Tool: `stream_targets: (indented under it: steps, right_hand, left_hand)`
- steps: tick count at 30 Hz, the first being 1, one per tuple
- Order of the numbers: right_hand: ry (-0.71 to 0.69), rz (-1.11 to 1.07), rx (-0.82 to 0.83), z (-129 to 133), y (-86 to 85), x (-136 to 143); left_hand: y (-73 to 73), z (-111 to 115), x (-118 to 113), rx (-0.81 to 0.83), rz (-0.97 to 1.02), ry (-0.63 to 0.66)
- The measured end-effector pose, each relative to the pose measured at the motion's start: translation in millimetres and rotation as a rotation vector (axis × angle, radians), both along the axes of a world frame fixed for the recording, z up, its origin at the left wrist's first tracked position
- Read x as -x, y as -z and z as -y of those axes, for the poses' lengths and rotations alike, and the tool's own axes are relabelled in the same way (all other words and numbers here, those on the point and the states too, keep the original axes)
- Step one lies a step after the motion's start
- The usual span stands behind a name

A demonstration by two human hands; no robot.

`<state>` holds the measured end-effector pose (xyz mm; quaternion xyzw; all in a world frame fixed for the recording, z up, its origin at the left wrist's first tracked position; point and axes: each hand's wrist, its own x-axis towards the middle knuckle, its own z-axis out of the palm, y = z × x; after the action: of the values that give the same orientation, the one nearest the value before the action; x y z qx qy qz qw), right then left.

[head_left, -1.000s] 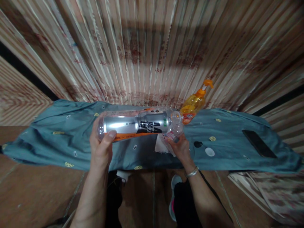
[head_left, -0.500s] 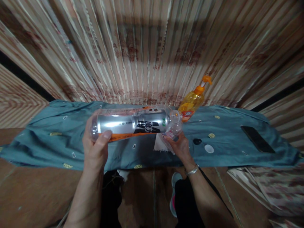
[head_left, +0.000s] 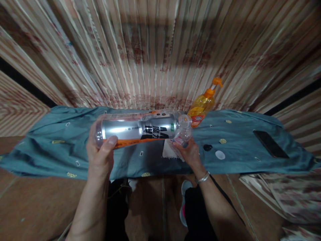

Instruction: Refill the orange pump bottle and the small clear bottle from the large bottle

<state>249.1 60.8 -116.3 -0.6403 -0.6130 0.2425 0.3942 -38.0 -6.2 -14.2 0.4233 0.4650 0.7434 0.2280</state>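
My left hand (head_left: pixel 102 150) is closed around the base end of a large clear plastic bottle (head_left: pixel 122 129) with a silver, black and orange label. This bottle lies nearly level in the air, its neck end pointing right. In my right hand (head_left: pixel 189 152) is a small clear plastic bottle (head_left: pixel 185 134), right at the large bottle's neck. Their overlap hides whether the two touch. Behind the small bottle stands a pump bottle (head_left: pixel 202 107) of yellow liquid with an orange pump. A whitish cloth or paper (head_left: pixel 170 150) lies below the bottles.
A blue-green patterned cloth (head_left: pixel 67 144) covers the narrow table. Right of my right hand lie a dark round piece (head_left: pixel 207 148) and a white disc (head_left: pixel 220 154). Farther right is a black phone (head_left: pixel 271 144). A striped curtain (head_left: pixel 150 67) hangs behind the table.
Both hands keep their hold on the two bottles, which stay together in nearly the same pose. The view has shifted slightly.
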Motion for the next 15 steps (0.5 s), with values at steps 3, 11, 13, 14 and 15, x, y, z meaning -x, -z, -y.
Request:
stream_targets:
  steps: [3,11,13,14,15]
  right_hand:
    - [0.009,0.009,0.009,-0.6,1.3,-0.5]
    - [0.011,0.006,-0.009,-0.6,2.9,-1.3]
    - [0.009,0.004,-0.009,-0.6,3.1,-1.5]
    - [0.006,0.004,-0.010,-0.7,3.2,-1.6]
    - [0.004,0.005,-0.012,-0.9,3.5,-1.8]
  left_hand:
    - [2.8,0.0,2.6,0.004,-0.019,-0.003]
    - [6.2,0.3,4.6,0.000,-0.065,0.011]
    - [5.6,1.0,3.7,-0.004,-0.042,0.016]
    - [5.9,1.4,3.8,-0.006,-0.031,0.017]
    - [6.8,1.6,4.3,-0.007,-0.028,0.017]
